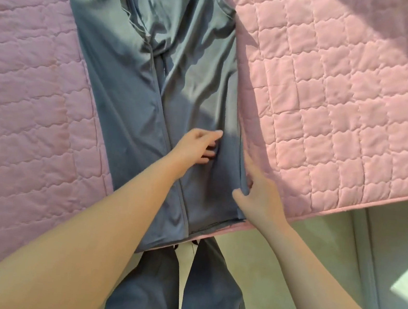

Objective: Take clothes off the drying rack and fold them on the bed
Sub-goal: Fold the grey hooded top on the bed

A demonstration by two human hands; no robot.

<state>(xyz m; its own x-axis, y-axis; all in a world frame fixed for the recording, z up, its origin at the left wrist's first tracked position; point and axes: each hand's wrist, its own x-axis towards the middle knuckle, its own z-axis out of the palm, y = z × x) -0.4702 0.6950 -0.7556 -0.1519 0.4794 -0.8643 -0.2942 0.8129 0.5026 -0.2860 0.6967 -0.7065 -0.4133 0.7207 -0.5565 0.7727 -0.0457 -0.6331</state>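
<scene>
Now, in the head view, the grey-blue garment (139, 92) is lying lengthwise on the pink bed (341, 106), top centre to lower centre. The right hand (260, 198) is pinching its right edge, and the left hand (195, 146) is resting loose-fingered on the cloth just beside it.

Single head-worn wide-angle camera stands above the near edge of the bed (354, 107), faces forward and steeply down, and sits close, so that both arms (105, 219) enter from the bottom border, the bed fills the upper frame and the floor (273, 275) shows lower right.
</scene>
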